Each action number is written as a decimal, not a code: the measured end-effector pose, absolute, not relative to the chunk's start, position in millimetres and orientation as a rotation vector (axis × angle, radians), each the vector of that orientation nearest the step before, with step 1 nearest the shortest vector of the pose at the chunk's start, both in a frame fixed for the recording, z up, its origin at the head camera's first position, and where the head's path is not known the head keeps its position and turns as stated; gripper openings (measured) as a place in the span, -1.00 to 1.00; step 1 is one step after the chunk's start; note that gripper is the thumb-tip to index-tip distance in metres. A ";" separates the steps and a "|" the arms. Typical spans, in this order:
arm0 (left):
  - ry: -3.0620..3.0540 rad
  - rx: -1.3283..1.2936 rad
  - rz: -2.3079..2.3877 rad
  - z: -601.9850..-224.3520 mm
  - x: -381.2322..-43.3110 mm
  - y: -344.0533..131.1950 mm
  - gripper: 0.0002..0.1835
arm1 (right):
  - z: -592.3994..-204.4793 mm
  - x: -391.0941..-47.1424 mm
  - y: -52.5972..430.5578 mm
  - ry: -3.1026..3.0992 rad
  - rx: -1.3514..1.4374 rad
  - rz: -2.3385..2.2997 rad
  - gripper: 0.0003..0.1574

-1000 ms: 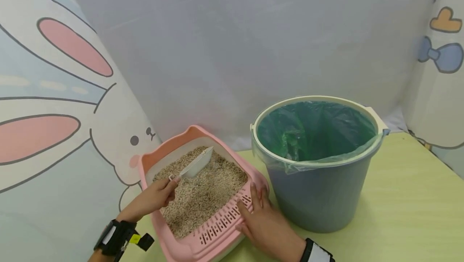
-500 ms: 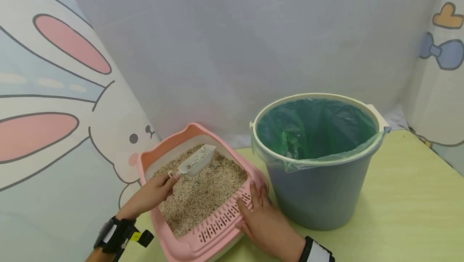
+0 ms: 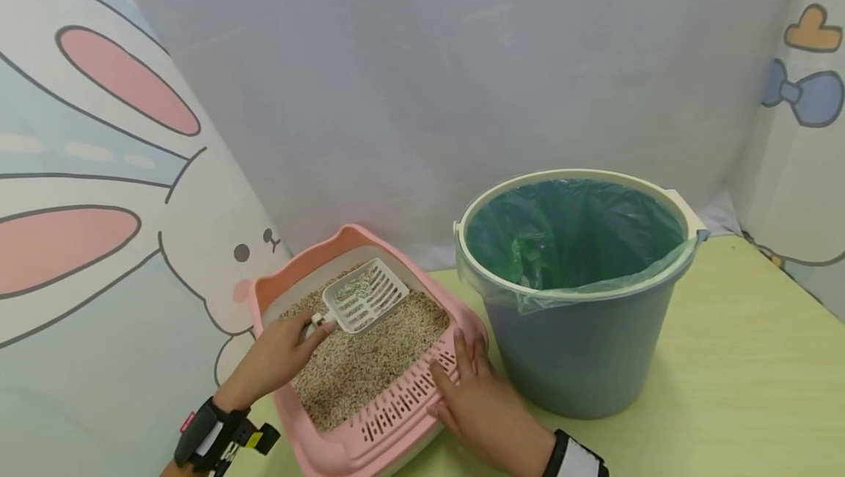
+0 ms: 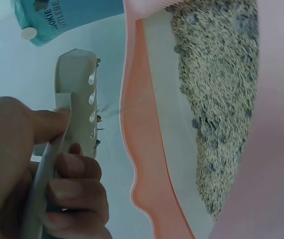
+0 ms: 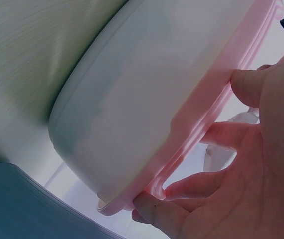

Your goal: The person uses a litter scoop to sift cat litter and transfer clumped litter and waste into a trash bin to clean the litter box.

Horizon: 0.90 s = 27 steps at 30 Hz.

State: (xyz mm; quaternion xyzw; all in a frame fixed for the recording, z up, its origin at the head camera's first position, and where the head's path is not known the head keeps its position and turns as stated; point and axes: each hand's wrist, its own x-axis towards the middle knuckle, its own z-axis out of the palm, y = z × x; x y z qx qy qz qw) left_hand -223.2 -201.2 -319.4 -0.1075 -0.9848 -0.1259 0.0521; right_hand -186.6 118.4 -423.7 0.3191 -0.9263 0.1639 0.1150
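My left hand (image 3: 280, 356) grips the handle of a white slotted litter scoop (image 3: 366, 297). Some pale litter lies in the scoop, whose inside faces up over the litter (image 3: 370, 359) in the pink-rimmed litter box (image 3: 330, 451). In the left wrist view the thumb presses along the scoop handle, fingers curled beneath, with small dark clumps along the scoop's slotted side. My right hand (image 3: 488, 407) rests on the box's near right rim, fingers spread and fairly straight. In the right wrist view its fingertips touch the pink rim (image 5: 196, 117) above the white side.
Right of the box stands a grey-blue bucket (image 3: 581, 359) lined with a green plastic bag (image 3: 594, 227). Both stand on a yellow-green table (image 3: 746, 359). A teal printed package (image 4: 72, 17) shows in the left wrist view. A grey-white curtain (image 3: 462, 95) hangs behind.
My left hand has turned the scoop from edge-on to showing its slotted floor and the litter in it. The right hand has stayed on the rim.
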 end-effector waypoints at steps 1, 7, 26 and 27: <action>-2.967 -0.338 -0.331 -320.1 -222.9 -200.7 -0.62 | -423.4 -186.6 118.5 -2.716 0.934 0.478 -0.32; -2.772 -0.360 -0.043 -327.0 -222.6 -200.4 -0.70 | -424.0 -186.9 118.1 -2.709 0.919 0.457 -0.33; -2.724 -0.345 -0.035 -323.2 -219.7 -199.8 -0.71 | -425.5 -185.8 116.4 -2.701 0.901 0.451 -0.34; -2.738 -0.338 -0.059 -322.6 -219.6 -199.8 -0.71 | -425.5 -185.9 116.3 -2.703 0.902 0.451 -0.34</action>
